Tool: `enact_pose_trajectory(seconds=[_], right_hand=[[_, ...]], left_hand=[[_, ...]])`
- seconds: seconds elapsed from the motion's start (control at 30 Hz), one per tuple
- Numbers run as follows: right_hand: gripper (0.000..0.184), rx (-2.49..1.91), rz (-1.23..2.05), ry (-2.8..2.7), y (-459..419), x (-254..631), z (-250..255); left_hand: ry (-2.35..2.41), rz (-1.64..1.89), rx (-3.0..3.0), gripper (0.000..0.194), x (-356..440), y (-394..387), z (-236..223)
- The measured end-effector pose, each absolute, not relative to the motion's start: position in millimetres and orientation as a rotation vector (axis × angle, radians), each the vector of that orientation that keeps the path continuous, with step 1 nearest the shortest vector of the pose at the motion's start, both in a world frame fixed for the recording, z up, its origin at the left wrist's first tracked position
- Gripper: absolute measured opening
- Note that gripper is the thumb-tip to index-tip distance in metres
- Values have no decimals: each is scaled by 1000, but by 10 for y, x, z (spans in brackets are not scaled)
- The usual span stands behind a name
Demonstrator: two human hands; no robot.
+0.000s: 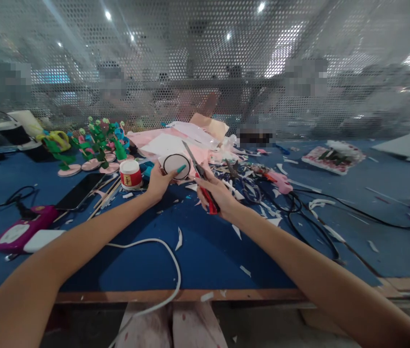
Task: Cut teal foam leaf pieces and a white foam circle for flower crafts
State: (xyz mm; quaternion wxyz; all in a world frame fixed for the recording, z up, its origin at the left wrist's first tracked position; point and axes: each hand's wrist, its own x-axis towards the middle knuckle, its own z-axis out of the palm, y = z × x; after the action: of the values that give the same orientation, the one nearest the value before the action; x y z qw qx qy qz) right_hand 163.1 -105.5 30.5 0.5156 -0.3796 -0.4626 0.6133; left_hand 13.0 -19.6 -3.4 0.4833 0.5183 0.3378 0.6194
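Note:
My left hand [159, 182] grips a round white disc with a black rim [176, 166], its thumb with a teal nail lying across the face. Close by on the right, my right hand [218, 194] is wrapped round a red-and-black utility knife [209, 195]. The knife's long grey blade points up and to the left, beside the disc's right edge; I cannot tell whether they touch. Behind both hands lie white and pink sheets [164, 144]. A white jar with a red label [131, 175] stands left of my left hand.
Green craft plants on pink round bases [109, 165] stand at the left, near a phone [81, 191] and a purple power strip [27, 229]. A white cable [176, 261] crosses the front edge. Paper scraps, dark cords and a pink glue gun [280, 181] lie at the right.

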Motion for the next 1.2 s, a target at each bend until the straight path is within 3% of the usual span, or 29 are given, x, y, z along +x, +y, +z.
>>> enact_pose_trajectory(seconds=[0.23, 0.9, 1.2], right_hand=[[79, -1052, 1373, -1206, -1123, 1590, 333], [84, -965, 1495, -1153, -1185, 1535, 325], [85, -879, 1543, -1105, -1219, 1513, 334]], left_hand=[[798, 1568, 1156, 53, 134, -237, 2], [804, 1531, 1085, 57, 115, -202, -14], [813, 1507, 1168, 48, 133, -210, -47]])
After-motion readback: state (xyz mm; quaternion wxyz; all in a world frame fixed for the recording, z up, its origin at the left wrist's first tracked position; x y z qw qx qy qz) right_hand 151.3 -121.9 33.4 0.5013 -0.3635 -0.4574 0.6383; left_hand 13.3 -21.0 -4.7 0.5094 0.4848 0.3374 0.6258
